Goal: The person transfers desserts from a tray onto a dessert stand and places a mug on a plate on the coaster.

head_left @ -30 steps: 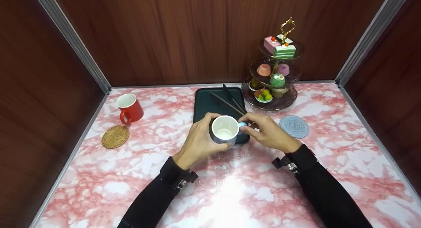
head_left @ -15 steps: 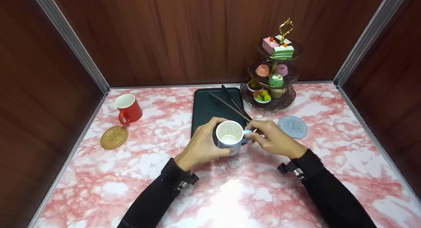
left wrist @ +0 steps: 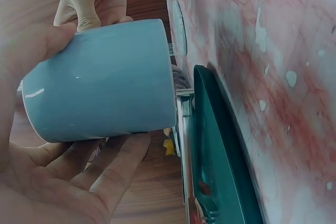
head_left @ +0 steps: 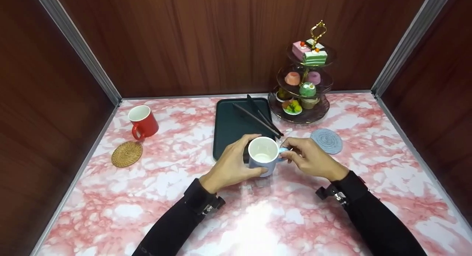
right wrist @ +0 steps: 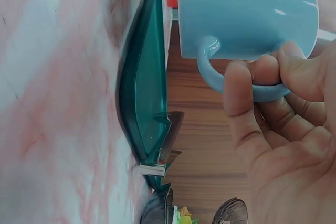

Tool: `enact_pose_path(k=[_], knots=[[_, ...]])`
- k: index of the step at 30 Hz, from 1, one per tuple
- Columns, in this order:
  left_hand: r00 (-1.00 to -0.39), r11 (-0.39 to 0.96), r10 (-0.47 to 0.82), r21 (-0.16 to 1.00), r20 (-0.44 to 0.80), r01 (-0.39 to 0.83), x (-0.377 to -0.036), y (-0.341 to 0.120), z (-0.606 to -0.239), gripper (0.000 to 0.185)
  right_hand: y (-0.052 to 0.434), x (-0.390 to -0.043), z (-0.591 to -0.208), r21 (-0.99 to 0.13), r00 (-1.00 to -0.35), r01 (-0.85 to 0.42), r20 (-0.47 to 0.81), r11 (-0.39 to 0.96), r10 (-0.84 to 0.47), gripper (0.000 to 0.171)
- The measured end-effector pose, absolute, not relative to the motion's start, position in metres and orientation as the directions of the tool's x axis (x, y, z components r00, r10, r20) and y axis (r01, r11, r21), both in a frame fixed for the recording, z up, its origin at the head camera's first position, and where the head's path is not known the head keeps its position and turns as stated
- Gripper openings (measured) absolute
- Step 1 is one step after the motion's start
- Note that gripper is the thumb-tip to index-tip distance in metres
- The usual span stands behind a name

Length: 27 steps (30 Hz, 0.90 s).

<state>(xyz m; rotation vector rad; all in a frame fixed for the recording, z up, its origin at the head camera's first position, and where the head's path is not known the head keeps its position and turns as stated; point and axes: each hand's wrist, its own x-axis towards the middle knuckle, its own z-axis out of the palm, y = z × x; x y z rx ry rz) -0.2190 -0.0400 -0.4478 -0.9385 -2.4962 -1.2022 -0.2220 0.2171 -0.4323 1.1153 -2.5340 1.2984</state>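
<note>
A light blue mug (head_left: 263, 155) with a white inside is held above the marble table (head_left: 147, 182), just in front of the dark green tray (head_left: 230, 127). My left hand (head_left: 232, 165) wraps round the mug's body (left wrist: 100, 95), thumb on one side and fingers on the other. My right hand (head_left: 309, 158) pinches the mug's handle (right wrist: 231, 77) between thumb and fingers. In both wrist views the mug (right wrist: 247, 14) hangs clear of the tabletop.
Black tongs (head_left: 260, 116) lie on the tray. A three-tier stand of cakes (head_left: 304, 84) is at the back right, a grey coaster (head_left: 326, 141) beside it. A red mug (head_left: 143, 121) and a woven coaster (head_left: 127, 154) sit at the left.
Both hands have carried the blue mug toward me and slightly right, off the tray's front edge. The grips have stayed the same.
</note>
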Motion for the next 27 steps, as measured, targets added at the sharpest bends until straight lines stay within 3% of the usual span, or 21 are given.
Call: enact_pose_path(k=[7,16,27], knots=[[-0.764,0.47,0.444,0.605,0.467,0.643,-0.221,-0.041,-0.449,0.081,0.233,-0.237,-0.454,-0.696,-0.764,-0.603,0.364,0.389,-0.533,0.003],[-0.801,0.472,0.422,0.651,0.425,0.595,-0.222,-0.05,-0.453,0.076,0.249,-0.24,-0.459,-0.712,-0.813,-0.556,0.359,0.429,-0.458,0.009],[-0.804,0.622,0.366,0.52,0.469,0.586,-0.229,-0.073,-0.459,0.063,0.278,-0.245,-0.461,-0.646,-0.826,-0.564,0.431,0.514,-0.364,0.005]])
